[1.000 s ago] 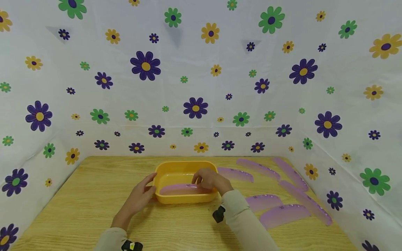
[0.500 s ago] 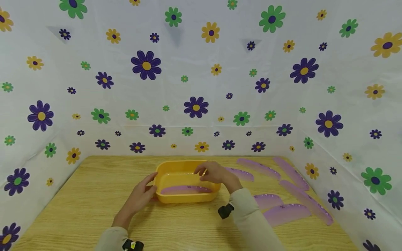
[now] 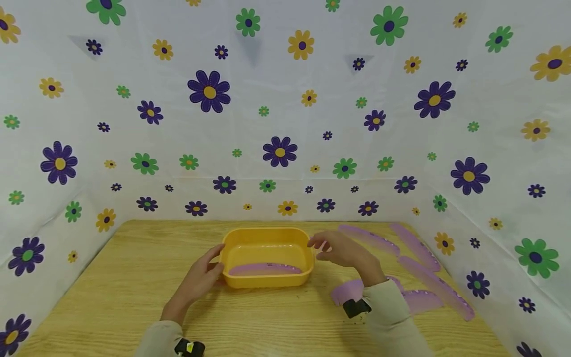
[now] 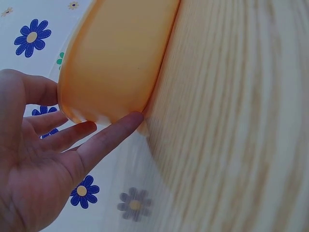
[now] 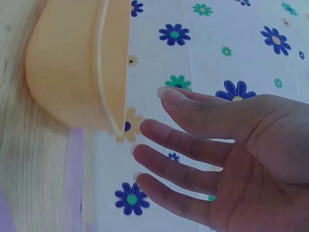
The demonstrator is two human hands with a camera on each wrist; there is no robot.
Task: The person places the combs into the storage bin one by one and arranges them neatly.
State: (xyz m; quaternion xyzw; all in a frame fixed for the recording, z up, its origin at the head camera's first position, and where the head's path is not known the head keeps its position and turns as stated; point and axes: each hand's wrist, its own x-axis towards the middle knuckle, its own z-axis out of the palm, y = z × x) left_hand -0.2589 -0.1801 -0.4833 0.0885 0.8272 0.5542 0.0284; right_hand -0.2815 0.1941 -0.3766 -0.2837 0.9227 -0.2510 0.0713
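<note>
A yellow plastic tub (image 3: 266, 281) stands on the table, with one purple comb (image 3: 265, 269) lying inside along its near wall. My left hand (image 3: 198, 282) touches the tub's left end with nearly straight fingertips, as the left wrist view also shows. Past the tub's right end, my right hand (image 3: 341, 250) hovers with loosely bent fingers. Nothing is held between them in the right wrist view, and the tub (image 5: 67, 63) is a little way off from the fingertips. Under the right forearm another comb (image 3: 348, 291) is partly covered.
Several more purple combs lie on the right of the table, among them a long comb (image 3: 437, 287), a far comb (image 3: 370, 238), a corner comb (image 3: 415, 248) and a near comb (image 3: 421, 301). A flower-printed white cloth (image 3: 250, 129) walls the table's back and sides.
My right hand has let go of the comb in the tub, lifted out and moved right past the tub's end. The left hand stays at the tub's left end.
</note>
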